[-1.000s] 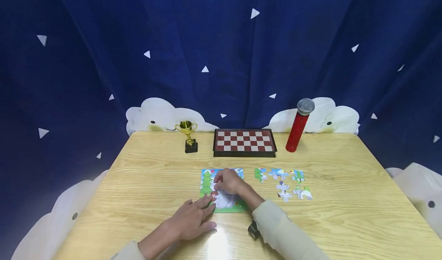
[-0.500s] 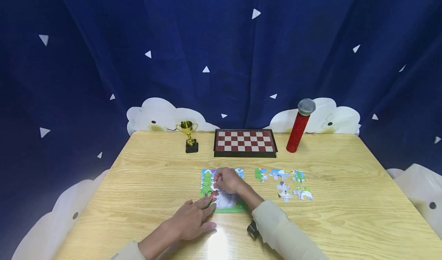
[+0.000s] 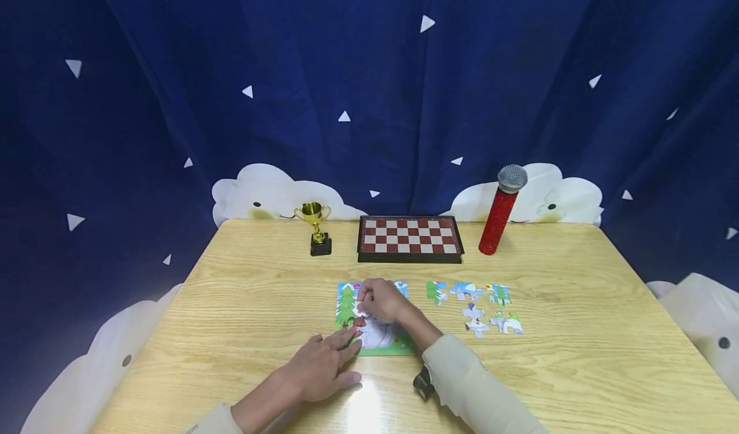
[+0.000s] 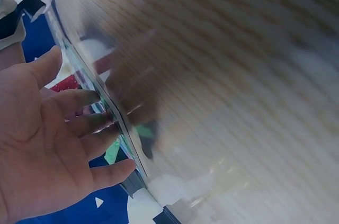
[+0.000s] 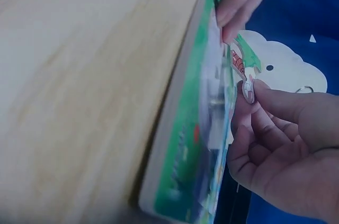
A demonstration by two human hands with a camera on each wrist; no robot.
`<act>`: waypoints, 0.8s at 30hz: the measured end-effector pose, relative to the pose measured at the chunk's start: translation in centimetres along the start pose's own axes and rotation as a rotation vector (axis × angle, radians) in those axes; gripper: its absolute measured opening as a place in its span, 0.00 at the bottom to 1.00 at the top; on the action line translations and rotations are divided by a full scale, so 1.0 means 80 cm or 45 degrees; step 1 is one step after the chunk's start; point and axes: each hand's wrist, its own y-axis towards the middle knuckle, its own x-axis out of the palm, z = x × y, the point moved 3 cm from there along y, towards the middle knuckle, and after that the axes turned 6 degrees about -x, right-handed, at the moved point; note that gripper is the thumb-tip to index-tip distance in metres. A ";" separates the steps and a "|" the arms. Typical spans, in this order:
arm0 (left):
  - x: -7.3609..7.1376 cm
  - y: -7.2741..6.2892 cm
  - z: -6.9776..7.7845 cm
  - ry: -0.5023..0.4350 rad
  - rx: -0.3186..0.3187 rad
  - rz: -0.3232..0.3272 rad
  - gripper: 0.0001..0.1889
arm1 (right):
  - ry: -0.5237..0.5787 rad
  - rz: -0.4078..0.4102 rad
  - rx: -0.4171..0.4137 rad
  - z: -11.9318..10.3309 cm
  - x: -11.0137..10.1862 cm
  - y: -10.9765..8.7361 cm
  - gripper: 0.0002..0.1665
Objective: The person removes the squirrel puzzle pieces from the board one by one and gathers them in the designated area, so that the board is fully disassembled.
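A jigsaw board (image 3: 346, 302) with a snowy tree picture lies flat on the table before me. My right hand (image 3: 381, 300) is over its upper middle. In the right wrist view, thumb and forefinger of the right hand (image 5: 286, 128) pinch a puzzle piece (image 5: 250, 73) with green and red-brown print, tilted up from the board. My left hand (image 3: 319, 365) lies palm down with spread fingers, its fingertips on the board's lower left. Seen from below in the left wrist view, the left hand (image 4: 58, 134) has its fingers extended. The right hand covers part of the picture.
Several loose puzzle pieces (image 3: 475, 318) lie right of the board. Behind stand a gold trophy (image 3: 319, 229), a chessboard (image 3: 410, 236) and a red microphone (image 3: 499, 219). A dark blue curtain (image 3: 369, 68) hangs beyond the wooden table (image 3: 248, 299).
Both hands keep nearly the same places. The red-brown patch beside the left fingertips has shifted slightly since one second ago; the loose pieces stay where they were.
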 end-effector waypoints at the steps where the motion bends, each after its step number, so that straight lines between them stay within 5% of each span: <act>1: 0.000 0.000 0.000 -0.002 -0.001 -0.001 0.33 | 0.006 0.006 0.002 0.000 -0.002 -0.001 0.01; 24: 0.006 0.002 -0.004 0.000 0.010 0.018 0.33 | 0.095 0.049 0.054 0.068 -0.102 -0.072 0.03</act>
